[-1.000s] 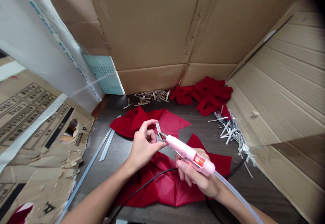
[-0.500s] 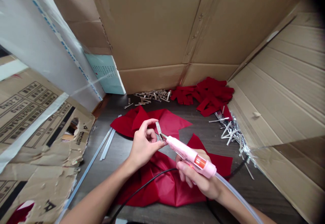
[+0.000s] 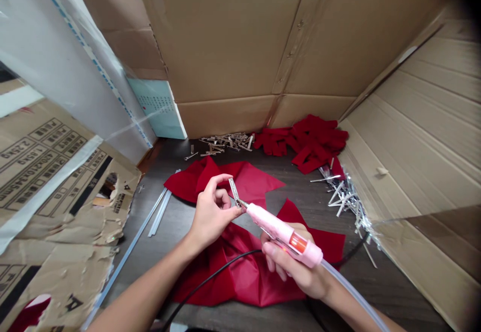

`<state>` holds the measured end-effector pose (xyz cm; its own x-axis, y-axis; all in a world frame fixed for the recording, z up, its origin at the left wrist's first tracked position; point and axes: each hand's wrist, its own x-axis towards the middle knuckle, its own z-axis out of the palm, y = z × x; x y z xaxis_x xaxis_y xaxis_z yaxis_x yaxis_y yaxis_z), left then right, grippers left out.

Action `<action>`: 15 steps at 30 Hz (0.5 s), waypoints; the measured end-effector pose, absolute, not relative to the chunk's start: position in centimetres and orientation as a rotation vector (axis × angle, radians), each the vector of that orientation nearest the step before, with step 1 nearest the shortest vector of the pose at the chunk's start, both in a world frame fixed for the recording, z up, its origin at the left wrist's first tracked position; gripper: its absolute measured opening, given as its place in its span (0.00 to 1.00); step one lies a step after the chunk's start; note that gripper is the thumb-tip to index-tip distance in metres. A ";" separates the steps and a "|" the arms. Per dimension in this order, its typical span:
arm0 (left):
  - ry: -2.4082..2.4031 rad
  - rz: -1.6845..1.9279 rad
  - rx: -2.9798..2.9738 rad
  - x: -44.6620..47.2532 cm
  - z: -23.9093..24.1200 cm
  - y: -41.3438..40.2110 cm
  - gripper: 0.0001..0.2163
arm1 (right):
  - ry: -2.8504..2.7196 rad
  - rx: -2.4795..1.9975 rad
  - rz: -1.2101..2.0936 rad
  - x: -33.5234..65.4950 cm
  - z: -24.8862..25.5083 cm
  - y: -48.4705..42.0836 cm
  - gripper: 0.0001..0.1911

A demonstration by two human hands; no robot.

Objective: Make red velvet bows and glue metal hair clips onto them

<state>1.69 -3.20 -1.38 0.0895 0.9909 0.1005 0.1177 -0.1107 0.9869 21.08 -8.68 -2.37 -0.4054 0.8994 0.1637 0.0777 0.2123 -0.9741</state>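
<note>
Between thumb and forefinger, my left hand [image 3: 215, 209] pinches a small metal hair clip [image 3: 233, 189] on end, with a pale line of glue along its face. My right hand [image 3: 291, 262] is wrapped round a pink hot glue gun [image 3: 274, 226]. The gun's metal nozzle meets the lower end of the clip, and a clear glue stick [image 3: 349, 287] runs out of its back. Beneath both hands lie pieces of red velvet fabric [image 3: 259, 277], partly showing their smooth underside. A black cord [image 3: 221, 269] crosses the near piece.
Loose metal clips [image 3: 229, 142] are heaped at the back, beside a pile of red fabric strips [image 3: 315, 141]. Silvery strips [image 3: 347, 199] lie scattered at the right. Clear glue sticks [image 3: 160, 214] rest at the left. Cardboard walls [image 3: 233, 36] enclose the dark table [image 3: 146, 262].
The nozzle and clip have shifted very slightly, with the nozzle still near the clip's lower end. Both hands keep their grips. The view has moved a little.
</note>
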 end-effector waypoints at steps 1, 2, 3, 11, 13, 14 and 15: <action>1.188 1.162 1.413 1.7 -1.3 -3.2 0.29 | -1.677 -0.924 1.291 21.0 -2.3 -8.7 0.13; 1.194 1.161 1.410 1.7 -1.3 -3.2 0.29 | -1.673 -0.917 1.295 21.0 -2.2 -8.7 0.14; 1.199 1.161 1.408 1.7 -1.3 -3.2 0.29 | -1.668 -0.914 1.296 20.9 -2.2 -8.7 0.14; 1.208 1.177 1.412 1.7 -1.2 -3.2 0.28 | -1.685 -0.925 1.288 21.0 -2.0 -8.6 0.15; 1.205 1.187 1.411 1.7 -1.2 -3.2 0.28 | -1.704 -0.922 1.271 21.1 -2.0 -8.6 0.16; 1.204 1.192 1.412 1.6 -1.2 -3.2 0.28 | -1.713 -0.918 1.262 21.0 -1.9 -8.7 0.16; 1.205 1.197 1.415 1.6 -1.2 -3.2 0.28 | -1.724 -0.912 1.256 21.0 -1.9 -8.7 0.16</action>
<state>1.63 -3.22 -1.17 0.0573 0.9916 0.1159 0.1231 -0.1222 0.9848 20.97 -8.74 -1.93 -0.4211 0.8876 0.1866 0.0946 0.2476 -0.9642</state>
